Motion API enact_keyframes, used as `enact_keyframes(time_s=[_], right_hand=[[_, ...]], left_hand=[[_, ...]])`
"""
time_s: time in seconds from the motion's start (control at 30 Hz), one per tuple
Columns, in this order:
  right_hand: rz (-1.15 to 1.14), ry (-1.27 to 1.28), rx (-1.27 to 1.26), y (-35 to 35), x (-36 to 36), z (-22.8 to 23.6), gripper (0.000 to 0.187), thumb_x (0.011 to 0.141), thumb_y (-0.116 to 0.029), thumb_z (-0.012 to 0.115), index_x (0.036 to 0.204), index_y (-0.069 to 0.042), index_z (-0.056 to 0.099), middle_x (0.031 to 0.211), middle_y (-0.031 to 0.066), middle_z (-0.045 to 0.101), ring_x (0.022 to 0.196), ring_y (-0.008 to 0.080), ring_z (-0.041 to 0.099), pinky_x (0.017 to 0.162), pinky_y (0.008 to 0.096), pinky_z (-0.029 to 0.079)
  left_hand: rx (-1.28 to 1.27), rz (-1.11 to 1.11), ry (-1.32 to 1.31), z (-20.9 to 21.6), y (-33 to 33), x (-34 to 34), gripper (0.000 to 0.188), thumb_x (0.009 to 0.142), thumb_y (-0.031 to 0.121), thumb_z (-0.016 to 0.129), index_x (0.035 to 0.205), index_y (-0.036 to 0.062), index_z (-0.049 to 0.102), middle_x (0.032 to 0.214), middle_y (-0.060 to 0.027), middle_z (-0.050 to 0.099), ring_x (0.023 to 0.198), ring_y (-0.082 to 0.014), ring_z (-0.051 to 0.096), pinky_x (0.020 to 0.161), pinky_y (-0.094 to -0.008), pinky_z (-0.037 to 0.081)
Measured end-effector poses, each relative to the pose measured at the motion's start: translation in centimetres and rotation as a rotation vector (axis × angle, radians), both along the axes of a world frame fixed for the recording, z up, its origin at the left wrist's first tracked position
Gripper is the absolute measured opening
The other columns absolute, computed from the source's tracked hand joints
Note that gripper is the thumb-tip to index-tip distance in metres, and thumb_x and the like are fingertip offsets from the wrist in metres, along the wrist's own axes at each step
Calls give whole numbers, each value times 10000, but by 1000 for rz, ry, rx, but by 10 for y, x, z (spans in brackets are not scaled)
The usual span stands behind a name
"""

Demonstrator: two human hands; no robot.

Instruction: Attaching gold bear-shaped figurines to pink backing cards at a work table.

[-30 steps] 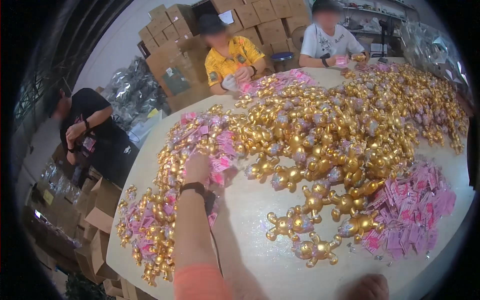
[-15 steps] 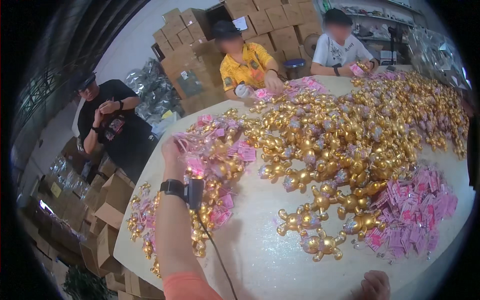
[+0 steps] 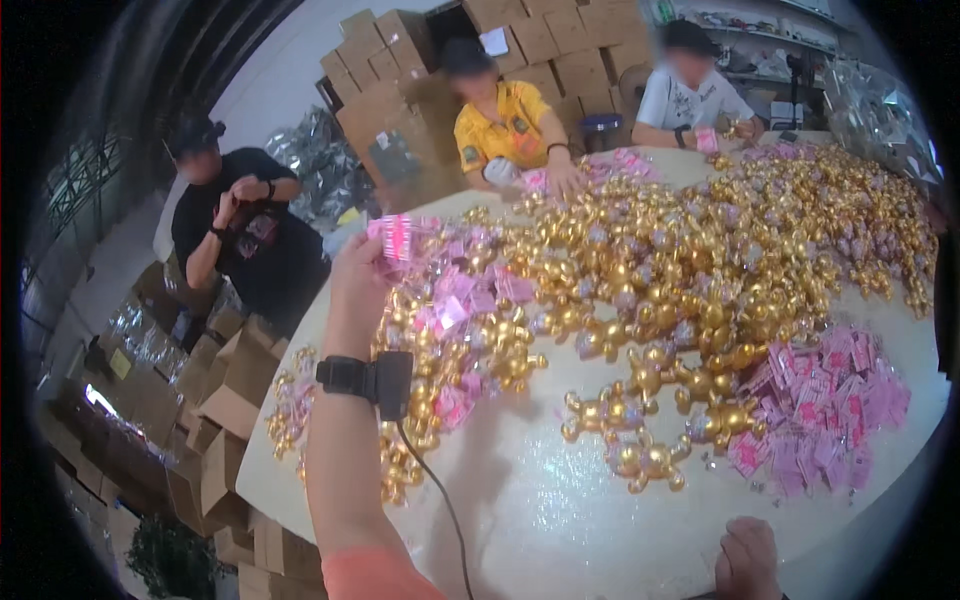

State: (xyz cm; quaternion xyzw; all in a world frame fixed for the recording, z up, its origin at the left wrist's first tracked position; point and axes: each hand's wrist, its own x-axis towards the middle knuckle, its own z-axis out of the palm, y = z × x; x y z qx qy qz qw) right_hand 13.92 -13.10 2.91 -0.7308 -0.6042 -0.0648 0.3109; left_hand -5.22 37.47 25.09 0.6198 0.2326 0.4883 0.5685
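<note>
My left hand [image 3: 357,268], at the end of an outstretched arm, is closed on a pink printed tag [image 3: 397,238] at the far end of the left pile. Below it spreads that pile of shiny gold bear-shaped figures [image 3: 510,352] mixed with pink tags. My right hand [image 3: 748,556] rests curled at the table's near edge, its fingers folded in, with nothing visible in it. Beyond it lies a heap of pink tags [image 3: 825,405]. A few gold figures [image 3: 645,460] lie left of that heap.
A large mound of gold figures [image 3: 680,250] covers the far and right part of the pale table [image 3: 560,530]. Two people sit across it; another stands at the left. Cardboard boxes [image 3: 235,390] crowd the left floor. A cable [image 3: 445,500] hangs from my left wrist device.
My left hand has risen off the pile, and a pink tag now shows in it. Figures and tags in the left pile have shifted right. My right hand stays curled.
</note>
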Motion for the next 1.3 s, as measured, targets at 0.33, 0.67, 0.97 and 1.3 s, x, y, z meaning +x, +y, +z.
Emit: enact_keyframes(time_s=[0.33, 0.67, 0.97, 1.3], right_hand=[[70, 175, 60, -7, -1, -4, 483, 691, -154, 703, 1108, 9, 521, 1133, 183, 537, 1079, 393, 507, 937, 471, 408], [189, 771, -231, 48, -23, 25, 435, 768, -90, 667, 1180, 6, 568, 985, 136, 651, 862, 170, 616, 765, 289, 500], [-25, 774, -101, 36, -40, -5, 303, 771, -117, 665, 1036, 27, 632, 905, 171, 667, 813, 253, 652, 743, 329, 507], [18, 730, -86, 35, -39, -11, 328, 767, -124, 681, 1056, 23, 630, 928, 180, 660, 834, 276, 652, 755, 338, 505]], left_hand=[[-38, -547, 525, -95, -178, 22, 168, 949, 138, 520, 1060, 18, 560, 905, -40, 636, 699, -109, 635, 581, -227, 522], [389, -747, 747, -145, -239, 21, 284, 876, 204, 620, 1095, 25, 588, 919, -101, 639, 858, -144, 587, 776, -299, 478], [862, 487, 1398, -202, -84, -76, 445, 823, 271, 647, 1139, -20, 533, 1029, -187, 603, 1014, -330, 565, 817, -413, 499], [519, 640, 816, -133, 41, -110, 179, 846, 180, 556, 804, 18, 620, 729, -130, 636, 681, -254, 628, 606, -371, 486]])
